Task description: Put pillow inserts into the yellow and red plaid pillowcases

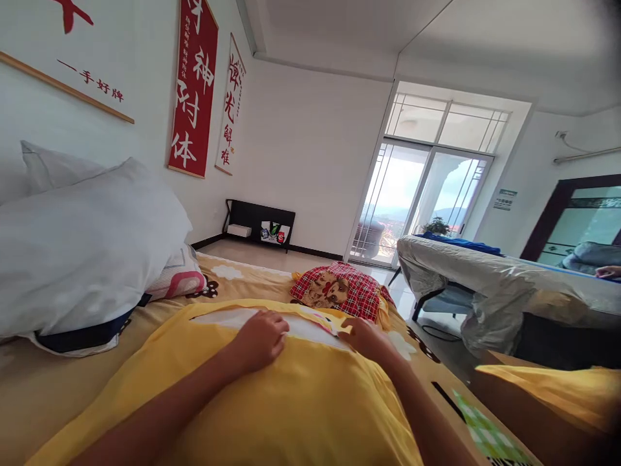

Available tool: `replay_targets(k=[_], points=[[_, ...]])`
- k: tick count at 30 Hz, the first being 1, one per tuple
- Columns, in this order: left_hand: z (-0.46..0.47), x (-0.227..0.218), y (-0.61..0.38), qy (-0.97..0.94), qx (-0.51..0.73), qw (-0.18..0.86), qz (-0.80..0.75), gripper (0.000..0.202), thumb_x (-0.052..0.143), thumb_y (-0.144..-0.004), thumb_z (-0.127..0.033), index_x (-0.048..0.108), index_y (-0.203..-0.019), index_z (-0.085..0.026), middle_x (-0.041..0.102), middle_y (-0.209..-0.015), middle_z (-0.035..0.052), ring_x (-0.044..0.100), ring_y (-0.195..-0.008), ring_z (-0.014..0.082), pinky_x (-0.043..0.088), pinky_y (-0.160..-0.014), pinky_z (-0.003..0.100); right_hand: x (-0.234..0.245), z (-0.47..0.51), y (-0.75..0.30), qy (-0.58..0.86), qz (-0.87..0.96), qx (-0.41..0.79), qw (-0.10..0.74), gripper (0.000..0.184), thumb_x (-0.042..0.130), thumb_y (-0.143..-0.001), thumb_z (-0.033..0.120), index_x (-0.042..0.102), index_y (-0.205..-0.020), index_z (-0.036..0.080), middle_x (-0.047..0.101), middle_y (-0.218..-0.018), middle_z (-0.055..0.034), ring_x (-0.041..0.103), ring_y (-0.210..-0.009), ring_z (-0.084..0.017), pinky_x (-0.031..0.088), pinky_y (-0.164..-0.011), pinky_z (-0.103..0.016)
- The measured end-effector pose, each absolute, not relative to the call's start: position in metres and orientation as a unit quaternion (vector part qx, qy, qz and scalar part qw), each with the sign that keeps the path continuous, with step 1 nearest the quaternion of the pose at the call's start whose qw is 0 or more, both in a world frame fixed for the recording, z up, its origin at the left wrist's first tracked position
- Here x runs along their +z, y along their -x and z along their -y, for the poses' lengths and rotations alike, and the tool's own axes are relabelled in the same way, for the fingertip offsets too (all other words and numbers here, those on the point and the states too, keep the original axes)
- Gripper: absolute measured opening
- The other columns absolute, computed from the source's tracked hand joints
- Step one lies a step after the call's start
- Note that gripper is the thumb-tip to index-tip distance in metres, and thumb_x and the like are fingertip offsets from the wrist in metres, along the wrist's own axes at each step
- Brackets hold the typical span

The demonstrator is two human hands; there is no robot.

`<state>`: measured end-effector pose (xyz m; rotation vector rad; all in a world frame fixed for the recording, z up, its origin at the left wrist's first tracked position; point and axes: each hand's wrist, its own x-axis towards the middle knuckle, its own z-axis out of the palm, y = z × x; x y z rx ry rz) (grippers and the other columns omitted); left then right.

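A yellow pillow or cushion [291, 401] with a white patch lies on the bed in front of me. My left hand [262, 336] rests on its top with the fingers curled down against the cover. My right hand [366, 338] lies on the far right edge of the same cushion, fingers bent and pressing on the fabric. Just beyond my hands sits a red checked cushion [339, 291] with a brown animal figure on it.
A big white pillow [82, 252] is piled at the left over a pink-and-white one [182, 275]. The bed sheet [252, 275] is yellow with cartoon prints. A grey covered piece of furniture [509, 285] stands at the right; glass balcony doors [417, 200] are behind.
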<state>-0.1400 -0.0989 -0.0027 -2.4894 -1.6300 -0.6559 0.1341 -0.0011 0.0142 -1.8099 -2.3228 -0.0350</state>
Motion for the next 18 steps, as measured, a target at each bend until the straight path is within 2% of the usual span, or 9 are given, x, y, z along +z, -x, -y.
replay_targets(k=[2,4,7,10,12,15,17,18], points=[[0.093,-0.034,0.084,0.815,-0.220,0.071,0.532,0.047,0.038,-0.091,-0.030,0.052,-0.133,-0.015,0.058,-0.131,0.0140,0.051,-0.121,0.0279,0.036,-0.106,0.043,0.006,-0.011,-0.101,0.586,0.805,-0.008,0.095,0.037,0.062,-0.076,0.034,0.065,-0.112,0.027,0.069,-0.107,-0.0061,0.062,-0.101,-0.024,0.044,-0.078,-0.030],[0.091,-0.065,0.056,0.818,-0.162,0.072,0.546,0.050,0.036,-0.091,-0.029,0.049,-0.136,-0.009,0.062,-0.123,0.0193,0.056,-0.114,0.0315,0.039,-0.102,0.048,-0.001,-0.021,-0.088,0.587,0.803,-0.014,0.104,0.034,0.060,-0.076,0.019,0.067,-0.110,0.023,0.068,-0.109,-0.0090,0.061,-0.103,-0.024,0.042,-0.077,-0.029],[0.086,-0.075,0.057,0.829,-0.087,0.055,0.549,0.046,0.040,-0.087,-0.029,0.057,-0.125,-0.009,0.067,-0.108,0.0191,0.064,-0.097,0.0327,0.046,-0.091,0.051,0.001,-0.034,-0.104,0.627,0.765,-0.030,0.145,0.033,0.048,-0.080,0.011,0.067,-0.105,0.020,0.068,-0.107,-0.0113,0.063,-0.099,-0.024,0.040,-0.072,-0.029],[0.067,-0.036,0.066,0.832,-0.027,0.013,0.554,0.034,0.043,-0.084,-0.030,0.068,-0.102,-0.017,0.072,-0.096,0.0139,0.067,-0.087,0.0310,0.051,-0.080,0.046,0.004,-0.042,-0.133,0.658,0.729,-0.038,0.185,0.036,0.044,-0.083,0.015,0.065,-0.111,0.024,0.070,-0.102,-0.0087,0.064,-0.095,-0.023,0.037,-0.068,-0.027],[0.046,-0.007,0.057,0.833,-0.020,0.022,0.552,0.034,0.040,-0.086,-0.031,0.070,-0.095,-0.017,0.072,-0.094,0.0135,0.068,-0.088,0.0303,0.052,-0.078,0.044,-0.003,-0.042,-0.147,0.665,0.714,-0.031,0.218,0.039,0.043,-0.083,0.016,0.063,-0.114,0.027,0.071,-0.096,-0.0055,0.065,-0.090,-0.020,0.036,-0.064,-0.025],[0.015,0.001,0.020,0.868,-0.092,0.073,0.483,0.038,0.037,-0.091,-0.032,0.064,-0.112,-0.016,0.067,-0.116,0.0144,0.061,-0.109,0.0283,0.047,-0.092,0.042,-0.021,-0.040,-0.157,0.663,0.695,-0.023,0.278,0.043,0.043,-0.081,0.012,0.064,-0.115,0.026,0.072,-0.092,-0.0048,0.064,-0.082,-0.017,0.034,-0.061,-0.024],[0.000,-0.021,-0.006,0.887,-0.116,0.064,0.442,0.044,0.032,-0.095,-0.033,0.053,-0.130,-0.016,0.057,-0.133,0.0139,0.051,-0.124,0.0266,0.042,-0.101,0.042,-0.029,-0.040,-0.162,0.658,0.689,-0.022,0.302,0.044,0.044,-0.078,0.009,0.066,-0.113,0.025,0.072,-0.091,-0.0053,0.064,-0.081,-0.017,0.033,-0.061,-0.024],[-0.006,-0.037,-0.017,0.890,-0.105,0.044,0.442,0.046,0.028,-0.096,-0.034,0.051,-0.133,-0.017,0.056,-0.135,0.0136,0.049,-0.126,0.0265,0.040,-0.103,0.043,-0.031,-0.040,-0.164,0.656,0.689,-0.019,0.308,0.044,0.044,-0.077,0.009,0.067,-0.111,0.025,0.072,-0.089,-0.0054,0.063,-0.080,-0.018,0.032,-0.060,-0.024]])
